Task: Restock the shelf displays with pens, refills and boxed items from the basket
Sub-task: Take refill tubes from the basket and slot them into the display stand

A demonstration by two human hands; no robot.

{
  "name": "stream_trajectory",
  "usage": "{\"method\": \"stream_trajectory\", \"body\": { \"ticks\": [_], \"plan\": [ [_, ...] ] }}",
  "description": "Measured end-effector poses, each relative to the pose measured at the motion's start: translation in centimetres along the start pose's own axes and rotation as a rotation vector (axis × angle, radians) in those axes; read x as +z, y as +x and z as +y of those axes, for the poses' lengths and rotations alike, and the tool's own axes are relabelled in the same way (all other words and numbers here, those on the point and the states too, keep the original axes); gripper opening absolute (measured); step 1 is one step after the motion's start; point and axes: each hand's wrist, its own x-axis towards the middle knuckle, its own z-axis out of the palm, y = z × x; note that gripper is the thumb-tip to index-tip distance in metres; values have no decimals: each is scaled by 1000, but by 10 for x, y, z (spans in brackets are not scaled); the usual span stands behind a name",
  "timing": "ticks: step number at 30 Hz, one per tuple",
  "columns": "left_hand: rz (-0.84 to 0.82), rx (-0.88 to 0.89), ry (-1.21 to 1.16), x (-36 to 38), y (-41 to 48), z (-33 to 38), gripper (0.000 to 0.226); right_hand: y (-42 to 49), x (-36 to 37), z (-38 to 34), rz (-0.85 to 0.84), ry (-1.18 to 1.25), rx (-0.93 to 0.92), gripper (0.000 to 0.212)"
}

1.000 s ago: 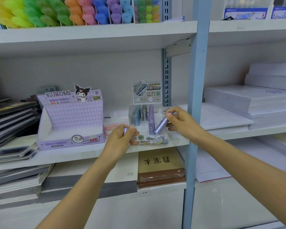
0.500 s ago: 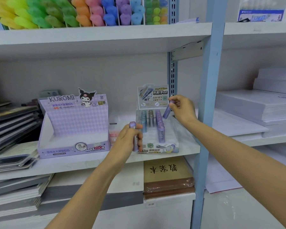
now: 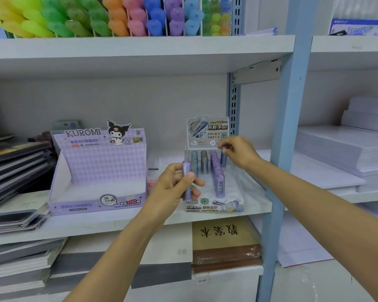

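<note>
Packaging marked KUROMI, a lilac display box (image 3: 97, 171), stands on the shelf (image 3: 118, 223) just left of the left hand (image 3: 172, 189), whose fingers stay curled round an upright purple refill tube (image 3: 186, 182). Behind that hand lies the clear display tray (image 3: 238, 192). The right hand (image 3: 238, 152) pinches a second purple tube (image 3: 223, 158) by its top. This tube was tilted a moment ago and now stands upright at the tray's back.

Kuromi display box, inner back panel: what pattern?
The Kuromi display box shows a lilac-and-white diamond check; head view.
</note>
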Motion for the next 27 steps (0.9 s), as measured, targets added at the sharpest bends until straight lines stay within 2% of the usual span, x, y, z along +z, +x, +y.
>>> {"method": "stream_trajectory", "body": {
  "ticks": [4, 7, 10, 12, 14, 16, 18, 20, 23, 25, 27],
  "plan": [
    [-9, -2, -12, 0, 2, -2, 17, -1, 3, 3, 67, 136, 77, 19],
    [-21, 3, -6, -1, 2, -2, 16, -2, 6, 5, 148, 118, 68, 16],
    [-20, 3, -2, 0, 1, -2, 14, -2, 10, 6, 98, 28, 95, 3],
    [-20, -1, 3, 0, 1, -3, 13, -3, 8, 4, 53, 9, 125, 8],
    [-14, -1, 7, 0, 2, -3, 12, -6, 1, -2, 83, 11, 106, 12],
    [5, 4, 14, 1, 2, -3, 14, -13, -9, -15, 188, 108, 27, 14],
    [25, 11, 26, 2, 3, -3, 17, -26, -21, -34, 220, 347, -52, 15],
    [38, 16, 17, 5, 4, -1, 18, -41, -32, -51, 79, 548, -137, 16],
    [67, 31, -34, 11, 4, 2, 20, -62, -38, -70, -203, 610, -199, 17],
    [113, 66, -42, 17, 3, 4, 18, -71, -36, -76, -274, 673, -158, 19],
    [175, 79, -32, 22, 3, 6, 16, -74, -35, -77, -267, 760, -117, 17]
  ]
}}
